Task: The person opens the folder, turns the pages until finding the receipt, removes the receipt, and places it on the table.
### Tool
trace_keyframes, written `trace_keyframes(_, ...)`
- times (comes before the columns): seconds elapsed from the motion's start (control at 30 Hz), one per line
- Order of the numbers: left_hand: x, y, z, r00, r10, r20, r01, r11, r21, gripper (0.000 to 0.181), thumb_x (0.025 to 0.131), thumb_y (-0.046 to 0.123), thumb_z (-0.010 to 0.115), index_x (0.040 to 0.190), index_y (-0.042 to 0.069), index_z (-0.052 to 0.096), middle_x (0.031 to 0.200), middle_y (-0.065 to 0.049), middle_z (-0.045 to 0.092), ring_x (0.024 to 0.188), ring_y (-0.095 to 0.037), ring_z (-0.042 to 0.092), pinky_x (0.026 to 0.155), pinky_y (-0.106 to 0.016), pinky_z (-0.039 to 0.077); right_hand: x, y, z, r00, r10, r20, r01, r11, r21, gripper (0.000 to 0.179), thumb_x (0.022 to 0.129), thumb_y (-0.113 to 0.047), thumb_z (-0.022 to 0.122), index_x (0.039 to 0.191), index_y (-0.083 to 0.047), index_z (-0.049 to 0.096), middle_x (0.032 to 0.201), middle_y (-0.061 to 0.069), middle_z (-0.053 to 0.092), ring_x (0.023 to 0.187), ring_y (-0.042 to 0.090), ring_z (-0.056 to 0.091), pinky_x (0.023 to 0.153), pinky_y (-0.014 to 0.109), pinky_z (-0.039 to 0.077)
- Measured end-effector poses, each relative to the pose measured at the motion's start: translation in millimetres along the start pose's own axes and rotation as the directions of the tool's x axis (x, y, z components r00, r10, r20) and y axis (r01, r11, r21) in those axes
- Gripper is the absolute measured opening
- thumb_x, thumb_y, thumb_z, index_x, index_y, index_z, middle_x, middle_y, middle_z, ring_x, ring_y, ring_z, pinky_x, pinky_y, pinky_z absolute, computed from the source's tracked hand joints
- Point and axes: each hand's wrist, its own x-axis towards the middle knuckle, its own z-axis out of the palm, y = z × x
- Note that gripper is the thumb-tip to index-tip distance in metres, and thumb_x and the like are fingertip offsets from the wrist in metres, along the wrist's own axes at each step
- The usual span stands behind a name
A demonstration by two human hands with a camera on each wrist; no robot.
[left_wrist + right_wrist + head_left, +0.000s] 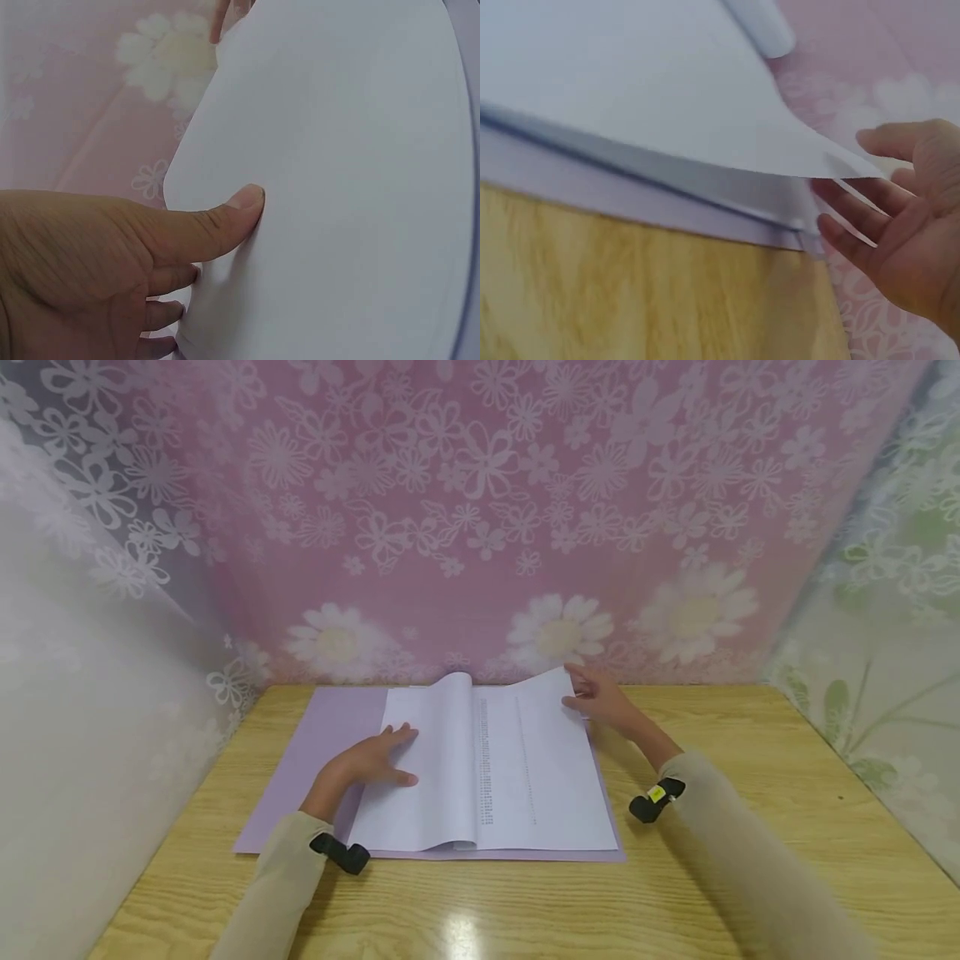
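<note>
A lilac folder [288, 777] lies spread on the table with white sheets inside, and the left-hand sheets bulge up in a curl near the middle. Columns of small print run down the right-hand page [558, 777]. My left hand [371, 758] rests on the left-hand page [360, 180], thumb and fingers spread over the paper. At the far right corner, my right hand [600, 697] has its fingers under the raised corner of the top sheet [705, 97]. In the right wrist view the thumb stands apart above that sheet.
The folder sits on a wood-grain table [525, 910]. Behind it hangs a pink flowered curtain [450, 568], with pale flowered sheeting [90, 693] on the left and more on the right. A dark wrist camera [656, 802] is strapped at the right sleeve.
</note>
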Motion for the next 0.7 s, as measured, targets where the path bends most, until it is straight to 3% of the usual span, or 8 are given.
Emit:
trace_keyframes(0.1,-0.5,0.0,0.2,1.000,-0.006,0.000,0.006,1.000,-0.003,0.093,0.089,0.034,0.080,0.161,0.008,0.028,0.170,-0.019,0.016,0.157,-0.044,0.007,0.125,-0.064,0.016,-6.9,-5.3,-4.5,0.997,0.028,0.069,-0.035,0.994,0.106,0.081,0.101,-0.013,0.064,0.165,-0.015,0.015,0.164,0.024,0.030,0.145,0.045,0.042,0.105,0.042,0.052)
trace_keyframes(0.23,-1.3,-0.2,0.5,1.000,-0.001,0.006,0.001,1.000,-0.007,0.092,0.089,0.033,0.079,0.161,0.008,0.028,0.170,-0.020,0.016,0.157,-0.044,0.007,0.125,-0.064,0.016,-18.0,-12.1,-9.8,0.991,0.012,0.133,-0.037,0.981,0.192,0.078,0.104,-0.017,0.059,0.166,-0.025,0.011,0.162,0.024,0.034,0.142,0.041,0.047,0.106,0.040,0.053)
trace_keyframes(0.43,-1.2,0.6,1.6,1.000,-0.001,0.005,0.001,1.000,0.000,0.091,0.089,0.032,0.079,0.161,0.007,0.029,0.170,-0.020,0.016,0.157,-0.044,0.008,0.125,-0.063,0.016,-30.7,-16.2,-10.9,0.967,-0.075,0.242,0.021,0.975,0.220,0.067,0.104,-0.009,0.057,0.163,-0.018,0.027,0.160,0.023,0.040,0.140,0.042,0.050,0.105,0.034,0.054)
trace_keyframes(0.7,0.7,0.3,2.7,1.000,-0.025,0.009,0.025,1.000,0.013,0.092,0.090,0.035,0.079,0.162,0.010,0.028,0.171,-0.016,0.015,0.158,-0.042,0.007,0.125,-0.063,0.016,-36.1,-18.9,-5.5,0.948,-0.063,0.313,0.002,0.982,0.191,0.076,0.097,-0.005,0.067,0.162,-0.015,0.030,0.167,0.016,0.029,0.146,0.047,0.038,0.105,0.029,0.052)
